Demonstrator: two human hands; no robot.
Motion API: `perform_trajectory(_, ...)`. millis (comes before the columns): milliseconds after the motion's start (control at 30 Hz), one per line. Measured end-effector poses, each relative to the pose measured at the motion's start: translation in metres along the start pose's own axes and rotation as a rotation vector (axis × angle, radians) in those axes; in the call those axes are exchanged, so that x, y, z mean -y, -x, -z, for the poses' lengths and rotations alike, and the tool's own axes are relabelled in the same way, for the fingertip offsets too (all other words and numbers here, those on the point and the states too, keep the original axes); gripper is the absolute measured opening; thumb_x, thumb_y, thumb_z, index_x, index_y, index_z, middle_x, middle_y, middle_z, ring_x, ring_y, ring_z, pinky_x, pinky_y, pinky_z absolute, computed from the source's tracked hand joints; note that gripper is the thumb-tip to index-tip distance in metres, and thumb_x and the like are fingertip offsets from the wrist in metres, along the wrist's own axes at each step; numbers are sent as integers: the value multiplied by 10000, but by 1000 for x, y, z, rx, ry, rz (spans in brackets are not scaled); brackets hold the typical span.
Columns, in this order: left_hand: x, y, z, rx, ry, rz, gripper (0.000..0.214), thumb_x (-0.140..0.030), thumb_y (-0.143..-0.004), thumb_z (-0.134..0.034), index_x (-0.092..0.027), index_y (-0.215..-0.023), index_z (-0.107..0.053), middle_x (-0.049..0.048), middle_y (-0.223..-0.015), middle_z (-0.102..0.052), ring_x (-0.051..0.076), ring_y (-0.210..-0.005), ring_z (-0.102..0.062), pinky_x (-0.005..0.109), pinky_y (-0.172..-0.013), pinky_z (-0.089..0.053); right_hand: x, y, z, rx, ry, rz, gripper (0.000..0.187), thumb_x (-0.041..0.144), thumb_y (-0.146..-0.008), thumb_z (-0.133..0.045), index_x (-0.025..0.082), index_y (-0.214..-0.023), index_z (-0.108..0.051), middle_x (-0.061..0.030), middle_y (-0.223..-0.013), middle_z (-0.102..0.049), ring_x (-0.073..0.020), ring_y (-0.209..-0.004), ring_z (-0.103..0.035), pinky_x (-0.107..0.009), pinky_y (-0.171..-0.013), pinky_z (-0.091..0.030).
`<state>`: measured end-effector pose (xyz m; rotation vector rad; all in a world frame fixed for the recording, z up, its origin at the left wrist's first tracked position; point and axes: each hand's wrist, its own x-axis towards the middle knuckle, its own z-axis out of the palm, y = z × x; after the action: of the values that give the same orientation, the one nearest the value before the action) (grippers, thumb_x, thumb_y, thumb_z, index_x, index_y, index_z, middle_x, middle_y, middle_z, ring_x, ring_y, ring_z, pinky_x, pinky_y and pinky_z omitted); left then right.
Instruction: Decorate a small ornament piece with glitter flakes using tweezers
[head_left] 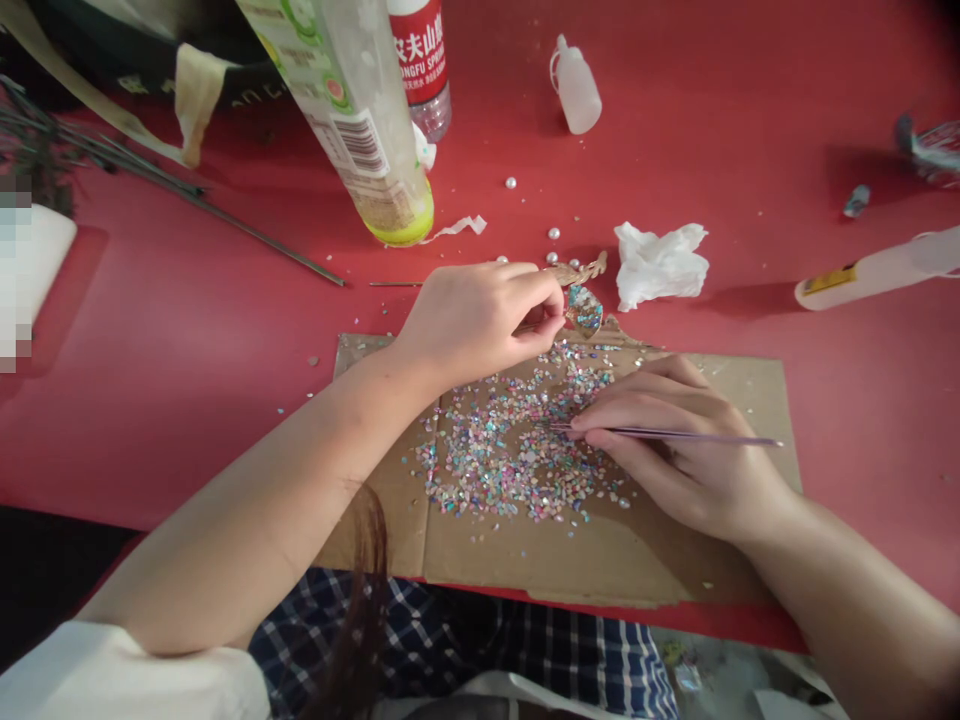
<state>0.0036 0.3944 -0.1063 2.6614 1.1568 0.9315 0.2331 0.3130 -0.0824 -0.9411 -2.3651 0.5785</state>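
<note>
The left hand [476, 325], fingers closed, pinches a small leaf-shaped piece [583, 310] crusted with blue chips, holding it steady just above a loose heap of iridescent chips [510, 450] on a cardboard sheet [525, 560]. The right hand [675, 470], resting on the cardboard, grips slim tweezers [712, 438] like a pen, their tips low among the chips for close, controlled picking.

Pink-and-teal chips [510, 450] on brown cardboard [637, 560], a red table [750, 120], navy plaid cloth [450, 640].

Crumpled tissue [660, 265] and loose pearls [553, 233] lie on the red table [712, 130].
</note>
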Motion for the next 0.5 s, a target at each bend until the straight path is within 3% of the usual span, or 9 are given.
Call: perform_trajectory(500,1,0,1,18,10,-7,127,-239,-952,-610,-229,-901,-725,-31,-766,-737,117,-680,-659,283,-596,-391,0,0,0,-3,-13,-29,177,192,-1060,-553,236,-969,-698,-11,-862,-828,-182,-751,-740,-397,-794,-476)
